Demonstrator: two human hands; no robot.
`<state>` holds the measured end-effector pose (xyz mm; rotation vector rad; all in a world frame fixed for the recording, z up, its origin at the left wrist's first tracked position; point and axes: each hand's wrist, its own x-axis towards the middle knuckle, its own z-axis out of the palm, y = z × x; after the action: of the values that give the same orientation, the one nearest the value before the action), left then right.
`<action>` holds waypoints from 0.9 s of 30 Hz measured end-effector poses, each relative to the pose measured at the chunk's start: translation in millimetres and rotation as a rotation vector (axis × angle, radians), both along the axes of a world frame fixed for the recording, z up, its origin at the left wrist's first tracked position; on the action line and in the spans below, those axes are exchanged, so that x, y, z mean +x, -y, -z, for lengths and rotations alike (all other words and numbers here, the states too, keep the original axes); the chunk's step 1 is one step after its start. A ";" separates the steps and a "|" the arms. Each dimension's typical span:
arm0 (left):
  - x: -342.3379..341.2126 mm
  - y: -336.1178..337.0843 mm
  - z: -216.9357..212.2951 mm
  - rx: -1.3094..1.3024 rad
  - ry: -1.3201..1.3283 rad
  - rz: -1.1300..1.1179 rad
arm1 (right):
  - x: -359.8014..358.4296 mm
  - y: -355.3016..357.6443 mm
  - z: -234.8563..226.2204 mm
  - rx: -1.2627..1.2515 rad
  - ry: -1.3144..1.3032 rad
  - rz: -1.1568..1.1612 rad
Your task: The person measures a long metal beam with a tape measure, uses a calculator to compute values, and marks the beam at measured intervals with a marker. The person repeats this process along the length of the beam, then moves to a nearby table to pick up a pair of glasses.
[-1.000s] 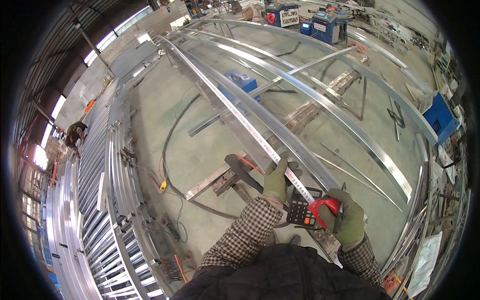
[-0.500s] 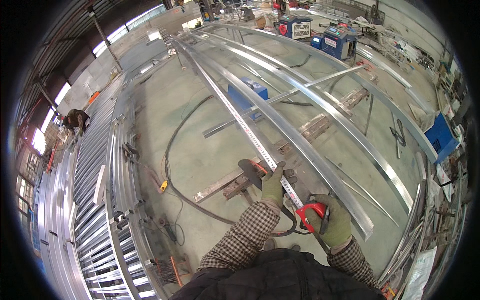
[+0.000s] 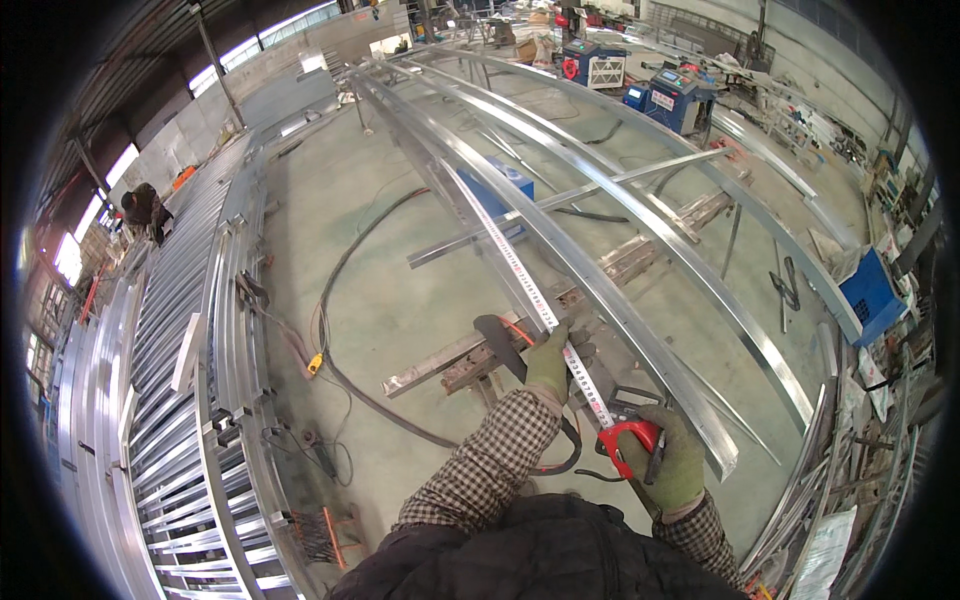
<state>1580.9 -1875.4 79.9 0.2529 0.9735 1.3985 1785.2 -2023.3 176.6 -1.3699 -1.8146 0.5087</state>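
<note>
In a green work glove, my right hand (image 3: 672,462) grips the red case of a tape measure (image 3: 612,450); a dark slim object shows by its thumb, too small to name. The white tape blade (image 3: 508,258) runs away from the case, with its far end over the floor near a blue box (image 3: 508,185). My left hand (image 3: 548,362), also gloved, is closed around the blade a short way ahead of the case. Beside it lies a dark curved object (image 3: 497,338) on the supports. Long metal profiles (image 3: 600,285) stretch away just right of the blade.
Stacked metal bars (image 3: 180,340) fill the left, where another person (image 3: 147,212) bends over. A black cable (image 3: 322,330) with a yellow connector (image 3: 316,363) loops across the floor. Rusty supports (image 3: 425,368) lie under the profiles. Blue machines (image 3: 682,100) stand at the back right; scrap strips (image 3: 850,480) lie at right.
The tape blade's far end has come from the far ends of the profiles to near the blue box, so less blade is out. Both hands keep their hold.
</note>
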 end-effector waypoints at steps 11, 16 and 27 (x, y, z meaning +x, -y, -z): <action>46.5 -18.2 15.9 -0.082 0.180 -0.041 | 46.7 7.4 -12.2 0.002 0.065 -0.033; 54.1 -16.4 3.4 -0.097 0.167 -0.031 | 59.5 2.3 -12.7 0.027 0.056 -0.054; 122.3 76.7 35.6 -0.029 0.141 0.361 | 67.0 -12.1 -8.7 0.039 0.115 -0.039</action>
<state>1703.2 -1952.1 44.3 0.2887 0.7862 1.0569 1852.2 -2011.2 185.3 -1.3634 -1.9372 0.4200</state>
